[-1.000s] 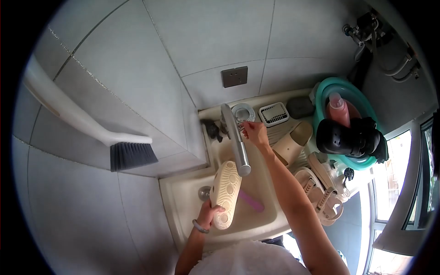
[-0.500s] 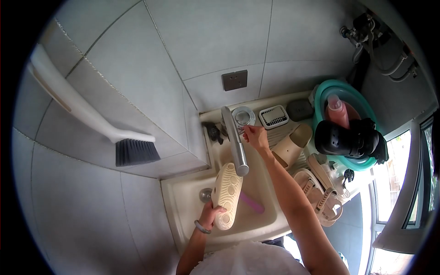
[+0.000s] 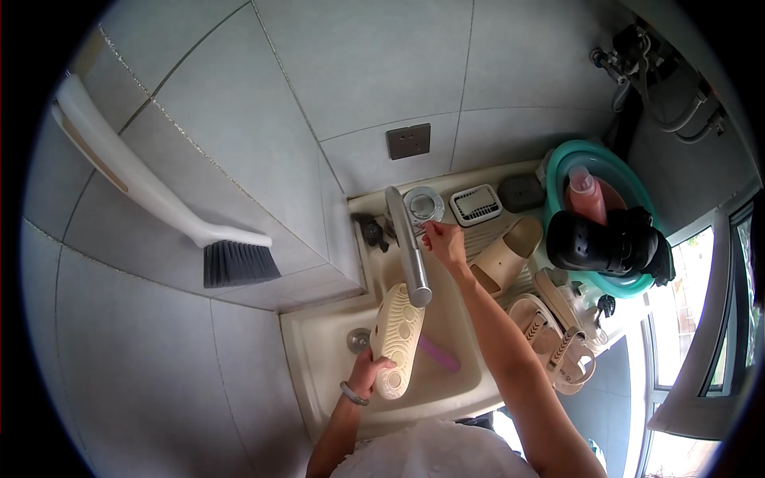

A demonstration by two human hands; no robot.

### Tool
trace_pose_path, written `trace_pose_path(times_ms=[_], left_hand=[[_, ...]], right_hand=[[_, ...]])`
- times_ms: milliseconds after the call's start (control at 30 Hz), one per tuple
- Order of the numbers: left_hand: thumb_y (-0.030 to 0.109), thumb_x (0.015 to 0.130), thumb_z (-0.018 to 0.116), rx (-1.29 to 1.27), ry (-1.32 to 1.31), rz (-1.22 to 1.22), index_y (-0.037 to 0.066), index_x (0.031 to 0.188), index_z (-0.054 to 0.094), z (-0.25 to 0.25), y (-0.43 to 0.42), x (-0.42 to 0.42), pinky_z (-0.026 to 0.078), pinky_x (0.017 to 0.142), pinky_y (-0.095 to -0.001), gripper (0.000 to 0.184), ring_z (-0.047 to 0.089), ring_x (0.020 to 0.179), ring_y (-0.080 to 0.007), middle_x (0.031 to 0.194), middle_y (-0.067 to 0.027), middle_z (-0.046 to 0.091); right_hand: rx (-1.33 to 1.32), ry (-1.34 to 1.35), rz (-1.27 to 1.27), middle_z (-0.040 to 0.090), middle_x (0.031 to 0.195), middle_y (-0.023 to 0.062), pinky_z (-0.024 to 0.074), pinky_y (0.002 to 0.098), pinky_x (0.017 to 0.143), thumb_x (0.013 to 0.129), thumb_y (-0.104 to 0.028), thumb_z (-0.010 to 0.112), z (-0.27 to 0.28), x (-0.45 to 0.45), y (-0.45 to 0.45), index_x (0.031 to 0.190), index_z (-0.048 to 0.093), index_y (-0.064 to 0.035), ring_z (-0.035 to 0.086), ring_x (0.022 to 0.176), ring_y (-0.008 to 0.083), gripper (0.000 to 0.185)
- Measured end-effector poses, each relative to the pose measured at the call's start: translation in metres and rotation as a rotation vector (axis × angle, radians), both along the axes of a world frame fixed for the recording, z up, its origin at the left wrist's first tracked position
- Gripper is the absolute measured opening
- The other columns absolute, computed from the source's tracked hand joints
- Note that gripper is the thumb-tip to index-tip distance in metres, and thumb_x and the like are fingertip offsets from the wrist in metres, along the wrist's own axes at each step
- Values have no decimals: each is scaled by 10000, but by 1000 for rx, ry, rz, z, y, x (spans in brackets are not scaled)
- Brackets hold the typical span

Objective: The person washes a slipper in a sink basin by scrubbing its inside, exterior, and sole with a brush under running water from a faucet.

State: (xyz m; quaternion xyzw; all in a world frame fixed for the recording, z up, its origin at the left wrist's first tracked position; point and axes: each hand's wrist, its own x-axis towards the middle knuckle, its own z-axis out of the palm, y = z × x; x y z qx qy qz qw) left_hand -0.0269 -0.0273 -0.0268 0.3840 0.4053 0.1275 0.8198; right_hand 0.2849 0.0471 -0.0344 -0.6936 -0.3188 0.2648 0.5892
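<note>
My left hand [image 3: 368, 374] grips a cream slipper [image 3: 398, 342] by its heel end, thumb pressed on the grooved sole, which faces me. The slipper is held over the sink [image 3: 458, 390], its upper end beside and partly beneath the spout of the metal faucet [image 3: 412, 263]. My right hand [image 3: 443, 242] is closed in a pinch at the faucet's right side, on its handle, which the fingers mostly hide. No stream of water shows plainly under the spout. A purple-handled tool [image 3: 439, 355] lies in the basin behind the slipper, near the drain [image 3: 358, 340].
On the ribbed ledge are a soap dish [image 3: 476, 204], a beige slipper [image 3: 508, 255] and beige sandals [image 3: 558, 338]. A teal basin [image 3: 586, 151] holds a pink bottle [image 3: 586, 195] and black footwear [image 3: 594, 243]. A large brush [image 3: 175, 215] is at the left wall.
The view has shifted very slightly. Both hands and the slipper stay practically in place.
</note>
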Motion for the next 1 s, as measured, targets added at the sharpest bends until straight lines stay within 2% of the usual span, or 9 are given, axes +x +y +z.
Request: trace_pose_path(times_ms=[300, 367, 500, 533, 667, 767, 800, 867, 1000], left_hand=[[-2, 703, 614, 13, -3, -10, -24, 1209, 508, -2, 0, 2, 511, 829, -336, 518, 625, 959, -221, 1081, -109, 628], [-3, 706, 612, -25, -2, -6, -16, 1221, 501, -7, 0, 1, 513, 828, -339, 527, 625, 953, -221, 1076, -106, 627], [26, 720, 615, 24, -32, 56, 3, 1254, 477, -7, -1, 7, 510, 837, -346, 552, 608, 994, -223, 1116, -106, 606], [30, 725, 605, -112, -73, 98, 16, 1279, 457, -10, 1, 7, 503, 850, -350, 574, 594, 1024, -227, 1140, -104, 589], [13, 723, 560, -279, -223, 95, 46, 1338, 402, -37, 9, 4, 482, 893, -359, 636, 559, 1085, -237, 1184, -95, 550], [-16, 703, 532, -233, -238, 144, 36, 1337, 402, -52, 10, 10, 478, 907, -359, 649, 566, 1056, -238, 1162, -94, 555], [-17, 693, 528, -227, -247, 146, 21, 1323, 410, -58, 9, 10, 482, 899, -361, 642, 565, 1034, -240, 1156, -107, 551], [-20, 691, 527, -219, -251, 125, 16, 1319, 410, -60, 13, 18, 486, 885, -358, 640, 565, 1028, -239, 1150, -113, 550], [-35, 685, 517, -183, -253, 160, 11, 1296, 414, -75, 9, 31, 503, 832, -338, 621, 568, 1009, -235, 1120, -120, 552]], right_hand=[[44, 77, -11, 620, 601, 43, 463, 240, 492, 919, -229, 561, -6, -6, -5, 856, 692, 11, 562, 529, 68, 280], [6, 256, -73, 619, 627, 53, 484, 267, 531, 931, -286, 548, -10, -20, -23, 861, 674, 25, 565, 549, 97, 343], [-486, -203, 87, 628, 747, 146, 516, 385, 661, 906, -243, 536, -73, -79, -90, 1040, 615, 22, 603, 689, 267, 307], [-658, -378, 151, 629, 803, 177, 520, 414, 708, 895, -204, 529, -92, -101, -110, 1103, 595, 9, 619, 764, 301, 304], [-851, -455, 326, 611, 1014, 237, 491, 455, 872, 851, -93, 527, -171, -145, -153, 1234, 546, -64, 608, 1005, 344, 385], [-469, -373, 521, 628, 1096, 221, 495, 473, 885, 860, -61, 494, -169, -146, -168, 1226, 565, -108, 603, 1021, 393, 376], [-476, -366, 521, 628, 1096, 221, 495, 473, 885, 860, -61, 494, -168, -147, -174, 1226, 565, -108, 603, 1021, 393, 376], [-996, -177, 286, 659, 991, 201, 506, 494, 804, 910, -93, 448, -99, -135, -172, 1257, 560, -151, 628, 930, 411, 369], [-680, -36, 155, 630, 890, 255, 493, 491, 709, 946, -183, 451, -21, -123, -199, 1304, 532, -184, 627, 841, 437, 367]])
